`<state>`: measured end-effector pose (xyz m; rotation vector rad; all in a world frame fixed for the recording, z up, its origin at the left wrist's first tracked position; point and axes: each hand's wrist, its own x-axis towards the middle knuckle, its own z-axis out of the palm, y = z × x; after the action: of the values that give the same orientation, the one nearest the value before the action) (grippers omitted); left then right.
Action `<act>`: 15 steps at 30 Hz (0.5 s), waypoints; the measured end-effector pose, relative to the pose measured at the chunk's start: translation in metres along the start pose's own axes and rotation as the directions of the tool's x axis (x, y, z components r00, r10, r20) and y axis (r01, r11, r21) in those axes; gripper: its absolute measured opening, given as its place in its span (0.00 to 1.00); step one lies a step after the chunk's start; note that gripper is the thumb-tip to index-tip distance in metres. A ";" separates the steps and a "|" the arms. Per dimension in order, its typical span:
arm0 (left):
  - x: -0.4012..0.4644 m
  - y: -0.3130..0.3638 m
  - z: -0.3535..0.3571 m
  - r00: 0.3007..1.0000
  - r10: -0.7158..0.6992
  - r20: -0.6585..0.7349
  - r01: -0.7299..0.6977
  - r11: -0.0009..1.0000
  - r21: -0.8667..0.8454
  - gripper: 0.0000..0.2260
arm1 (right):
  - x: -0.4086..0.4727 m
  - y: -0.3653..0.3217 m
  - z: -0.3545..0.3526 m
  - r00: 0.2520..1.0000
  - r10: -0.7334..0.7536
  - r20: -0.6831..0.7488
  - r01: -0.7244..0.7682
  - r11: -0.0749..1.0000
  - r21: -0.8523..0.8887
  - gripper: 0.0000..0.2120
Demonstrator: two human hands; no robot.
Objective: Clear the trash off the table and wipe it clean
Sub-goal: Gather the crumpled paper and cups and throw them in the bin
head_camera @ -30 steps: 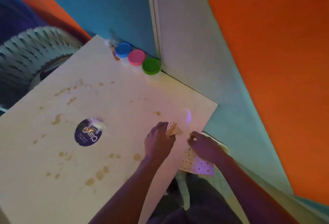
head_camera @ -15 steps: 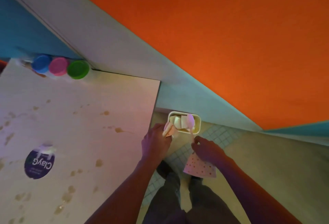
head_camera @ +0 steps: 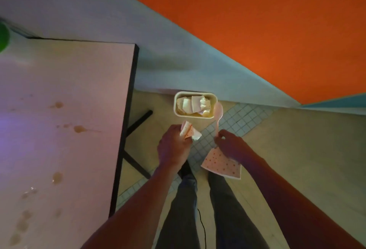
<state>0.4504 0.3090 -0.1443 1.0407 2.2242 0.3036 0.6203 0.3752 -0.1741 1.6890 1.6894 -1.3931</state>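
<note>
Your left hand (head_camera: 174, 146) grips a crumpled spotted napkin (head_camera: 189, 133) just short of the small bin (head_camera: 195, 104) on the floor, already holding paper scraps. Your right hand (head_camera: 230, 145) pinches a pink plastic spoon (head_camera: 217, 115) and holds a spotted napkin (head_camera: 221, 164). The stained counter (head_camera: 59, 130) lies left.

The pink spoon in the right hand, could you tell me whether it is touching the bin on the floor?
Cannot tell. In the head view the spoon overlaps the rim of the bin, but it may simply be held above it by the right hand.
</note>
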 end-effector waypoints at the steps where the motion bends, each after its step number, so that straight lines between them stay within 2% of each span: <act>1: 0.009 -0.003 0.011 1.000 -0.018 0.006 0.018 1.000 -0.001 0.14 | 0.014 0.003 0.004 1.000 0.004 0.005 -0.004 1.000 0.023 0.15; 7: 0.066 -0.044 0.078 0.998 -0.053 0.015 0.053 0.999 0.008 0.12 | 0.103 0.022 0.035 0.998 0.033 0.045 -0.039 0.992 0.124 0.16; 11: 0.114 -0.074 0.118 0.997 -0.078 0.008 0.077 0.996 0.052 0.14 | 0.168 0.024 0.059 0.989 0.044 0.138 -0.072 0.977 0.202 0.16; 13: 0.142 -0.084 0.135 0.998 -0.058 0.002 0.057 0.995 0.080 0.15 | 0.198 0.025 0.069 0.978 0.091 0.185 -0.140 0.952 0.273 0.14; 15: 0.170 -0.089 0.148 0.999 -0.035 -0.006 0.036 0.995 0.097 0.16 | 0.223 0.027 0.072 0.949 0.180 0.259 -0.278 0.864 0.419 0.12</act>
<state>0.4128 0.3686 -0.3760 1.0504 2.2776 0.1841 0.5711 0.4294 -0.3981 1.8195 1.0546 -1.8693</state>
